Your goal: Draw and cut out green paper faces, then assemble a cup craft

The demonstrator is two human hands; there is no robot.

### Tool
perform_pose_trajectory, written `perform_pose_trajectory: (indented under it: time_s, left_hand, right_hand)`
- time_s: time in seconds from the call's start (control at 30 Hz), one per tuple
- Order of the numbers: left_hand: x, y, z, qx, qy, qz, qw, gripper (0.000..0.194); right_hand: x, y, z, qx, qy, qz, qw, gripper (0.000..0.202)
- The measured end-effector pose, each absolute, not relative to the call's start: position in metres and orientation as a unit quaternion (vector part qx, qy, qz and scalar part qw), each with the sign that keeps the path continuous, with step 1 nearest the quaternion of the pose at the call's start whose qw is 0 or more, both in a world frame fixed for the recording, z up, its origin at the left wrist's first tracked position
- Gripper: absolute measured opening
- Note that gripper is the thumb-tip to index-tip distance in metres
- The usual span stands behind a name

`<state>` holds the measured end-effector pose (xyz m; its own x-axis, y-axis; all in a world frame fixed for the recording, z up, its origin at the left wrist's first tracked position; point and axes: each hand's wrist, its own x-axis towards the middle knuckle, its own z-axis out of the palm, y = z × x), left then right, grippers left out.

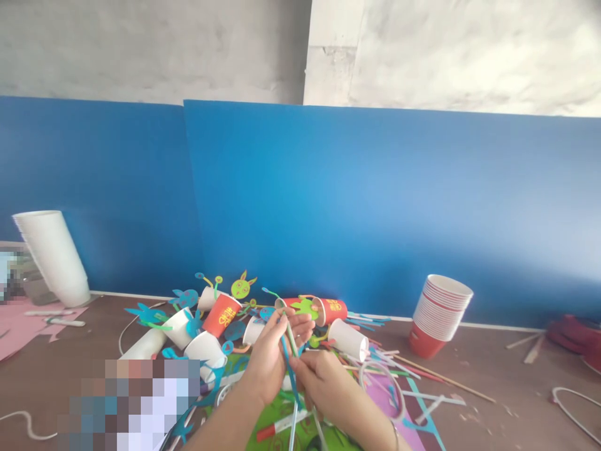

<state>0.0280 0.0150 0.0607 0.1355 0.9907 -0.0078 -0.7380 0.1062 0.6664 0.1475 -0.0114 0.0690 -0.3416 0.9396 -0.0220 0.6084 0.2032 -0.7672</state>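
Observation:
My left hand (pixel 267 358) is raised in the middle, palm partly turned up, its thumb pressing the upper end of a narrow green strip (pixel 292 339) while the other fingers stretch out behind. My right hand (pixel 323 376) is closed, pinching lower along the same strip. A narrow blue strip (pixel 290 374) hangs down between the two hands; which fingers hold it I cannot tell. Below them lie a red-and-white marker (pixel 282 427) and a green sheet (pixel 251 438). Just behind are a white paper cup (pixel 348 340) on its side and a lime-green rabbit-shaped cutout (pixel 306 308).
Several decorated cups, among them a red one (pixel 222 315), crowd the table's left centre. A tall white cup stack (pixel 54 257) stands far left. At right stands a red-and-white cup stack (pixel 440 316), near sticks, a tape roll (pixel 401 401) and purple paper (pixel 382 398). A blue partition (pixel 375 207) rises behind.

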Motion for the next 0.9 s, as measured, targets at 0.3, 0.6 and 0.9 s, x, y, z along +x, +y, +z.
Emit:
perform_pose_trajectory:
  time_s: [0.3,0.6,0.9]
  left_hand:
    - [0.034,0.005,0.068,0.261,0.265,0.589,0.718,0.029]
    - [0.029,0.013,0.066,0.260,0.261,0.609,0.702,0.021]
    - [0.025,0.015,0.067,0.284,0.267,0.611,0.689,0.027]
  right_hand:
    - [0.149,0.002,0.053,-0.519,-0.662,0.491,0.225,0.050]
    - [0.153,0.006,0.057,-0.531,-0.660,0.413,0.334,0.029]
    - [0.155,0.004,0.064,-0.502,-0.645,0.520,0.246,0.035]
